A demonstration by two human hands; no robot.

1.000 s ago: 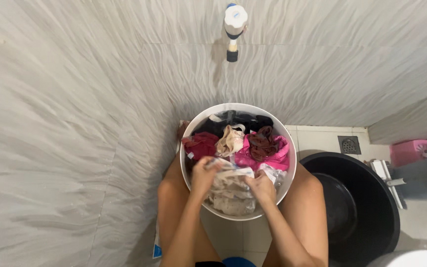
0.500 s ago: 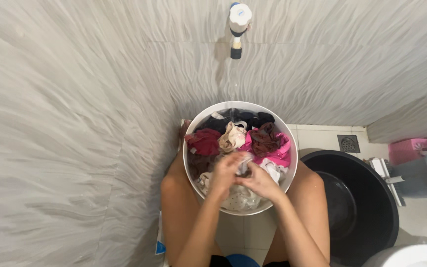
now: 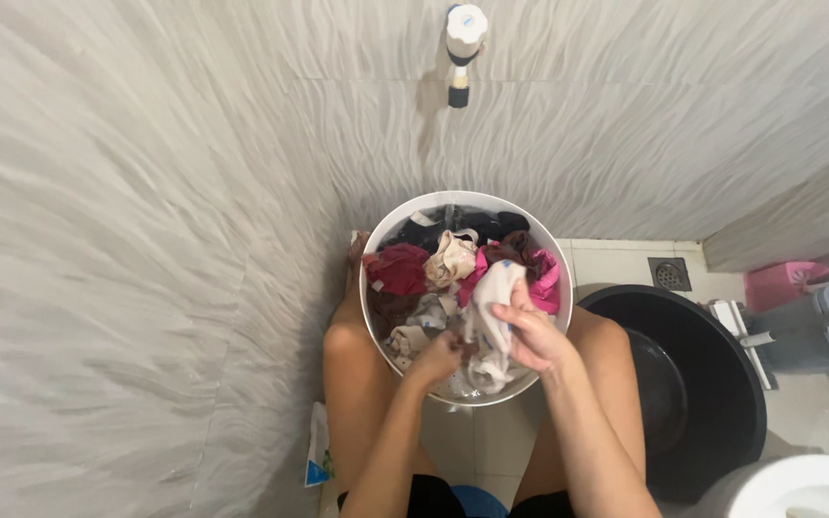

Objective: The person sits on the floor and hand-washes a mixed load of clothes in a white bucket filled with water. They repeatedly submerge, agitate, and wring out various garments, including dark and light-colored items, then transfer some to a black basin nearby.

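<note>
I look down on a pale tiled floor [image 3: 616,261] that carries everything here. A round white basin [image 3: 372,251] stands on it close against the wavy grey wall, heaped with wet clothes in red, pink, cream, dark and white. Just beside it, on my right, a larger black tub [image 3: 722,384] sits on the same tiles. A square metal drain [image 3: 671,274] is set into the floor behind the tub, and a small pink basket [image 3: 777,284] stands further right.

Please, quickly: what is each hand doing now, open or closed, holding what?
Left hand: closed on wet clothes low in the basin.
Right hand: closed on a white cloth, lifted.
</note>
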